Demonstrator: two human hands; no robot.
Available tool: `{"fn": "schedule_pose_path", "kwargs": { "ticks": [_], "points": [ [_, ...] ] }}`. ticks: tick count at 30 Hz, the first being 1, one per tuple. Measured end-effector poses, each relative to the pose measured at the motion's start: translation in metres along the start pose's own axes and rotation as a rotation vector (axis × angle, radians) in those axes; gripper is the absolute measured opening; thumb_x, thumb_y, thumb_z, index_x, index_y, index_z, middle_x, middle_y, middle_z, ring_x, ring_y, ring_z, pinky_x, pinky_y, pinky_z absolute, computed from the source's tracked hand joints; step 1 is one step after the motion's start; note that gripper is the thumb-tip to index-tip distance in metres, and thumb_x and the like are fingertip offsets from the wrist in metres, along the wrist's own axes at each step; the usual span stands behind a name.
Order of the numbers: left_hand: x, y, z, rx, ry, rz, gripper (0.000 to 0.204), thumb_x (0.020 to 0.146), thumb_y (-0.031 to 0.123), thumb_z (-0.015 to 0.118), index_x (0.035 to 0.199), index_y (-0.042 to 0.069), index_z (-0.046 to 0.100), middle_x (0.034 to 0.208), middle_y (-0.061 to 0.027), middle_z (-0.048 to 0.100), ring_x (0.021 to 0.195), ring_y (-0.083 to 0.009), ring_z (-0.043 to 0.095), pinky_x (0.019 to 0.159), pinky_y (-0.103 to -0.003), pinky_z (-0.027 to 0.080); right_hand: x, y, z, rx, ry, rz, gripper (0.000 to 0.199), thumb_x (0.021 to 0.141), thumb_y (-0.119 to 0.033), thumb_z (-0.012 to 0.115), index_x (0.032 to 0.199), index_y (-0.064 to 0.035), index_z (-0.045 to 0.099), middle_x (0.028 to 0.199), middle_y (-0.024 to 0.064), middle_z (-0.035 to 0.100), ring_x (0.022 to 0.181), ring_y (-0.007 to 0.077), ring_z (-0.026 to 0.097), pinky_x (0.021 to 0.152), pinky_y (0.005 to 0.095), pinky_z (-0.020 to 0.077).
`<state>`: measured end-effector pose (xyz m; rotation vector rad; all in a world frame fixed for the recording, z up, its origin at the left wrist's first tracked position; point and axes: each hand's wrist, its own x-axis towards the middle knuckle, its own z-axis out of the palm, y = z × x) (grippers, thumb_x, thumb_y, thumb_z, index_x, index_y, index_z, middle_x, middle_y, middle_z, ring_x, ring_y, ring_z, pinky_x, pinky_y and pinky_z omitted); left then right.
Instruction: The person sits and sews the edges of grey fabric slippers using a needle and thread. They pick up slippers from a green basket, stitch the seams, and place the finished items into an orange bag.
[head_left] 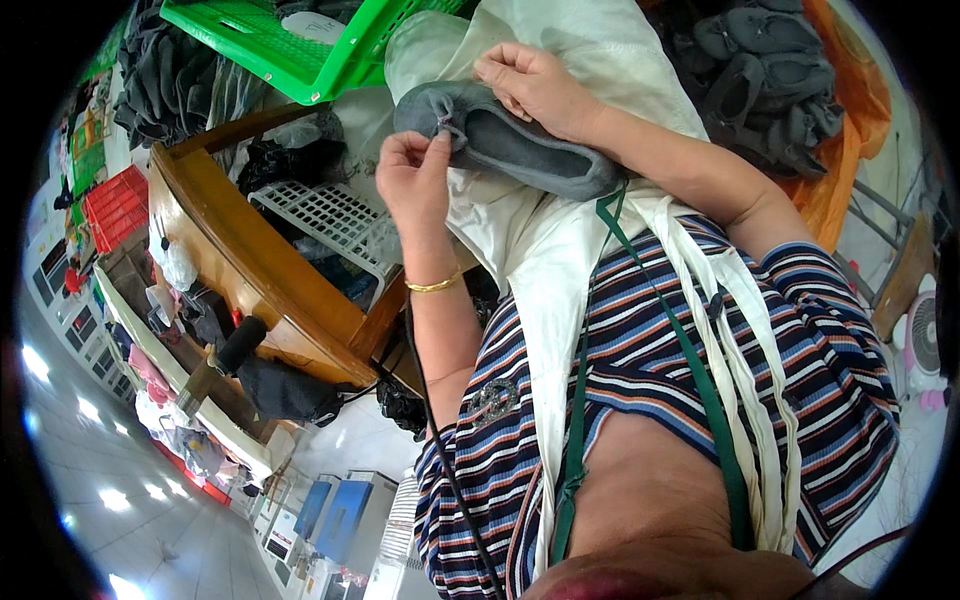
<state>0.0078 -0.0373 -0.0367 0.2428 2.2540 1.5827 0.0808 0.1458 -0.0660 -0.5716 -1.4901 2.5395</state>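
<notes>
A dark grey slip-on shoe (pixel 567 172) lies across my lap on a white apron (pixel 545 250), with its opening facing up. A small bow (pixel 443 108) sits on its toe. My left hand (pixel 413 178), a gold bangle on its wrist, pinches at the bow with thumb and forefinger. Above the far side of the shoe is my right hand (pixel 545 95), its thumb and fingers pressed together and its lower fingers curled close to the shoe's rim. Whatever its fingertips hold, if anything, is too small to make out.
A green plastic crate (pixel 300 55) stands at the far left, beside a heap of dark shoes (pixel 165 85). More grey shoes (pixel 765 80) lie on orange sheeting (pixel 858 130) at right. A wooden table (pixel 255 270) with a white plastic rack (pixel 325 220) is close on my left.
</notes>
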Motion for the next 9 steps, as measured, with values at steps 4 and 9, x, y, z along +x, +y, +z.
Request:
{"fn": "schedule_pose_path", "kwargs": {
  "ticks": [4,9],
  "points": [
    [0.008,0.006,-0.018,0.454,0.042,0.281,0.022,0.084,0.014,0.076,0.079,0.001,0.059,0.067,0.0014,0.056,0.059,-0.0054,0.048,0.055,-0.021,0.042,-0.002,-0.003,0.002,-0.032,0.014,0.028,0.023,0.102,-0.026,0.055,0.101,-0.0028,0.059,0.065,-0.0041,0.047,0.053,0.0026,0.04,0.047,0.0187,0.0336],
    [-0.001,0.003,-0.007,0.306,0.111,-0.015,0.017,0.089,0.019,0.072,0.084,0.005,0.065,0.073,-0.0011,0.064,0.06,-0.017,0.055,0.061,-0.028,0.048,0.0,0.001,-0.001,-0.007,0.009,0.03,0.024,0.101,-0.027,0.056,0.101,-0.0031,0.059,0.064,-0.004,0.047,0.052,0.0024,0.04,0.047,0.0191,0.0339]
  ]
}}
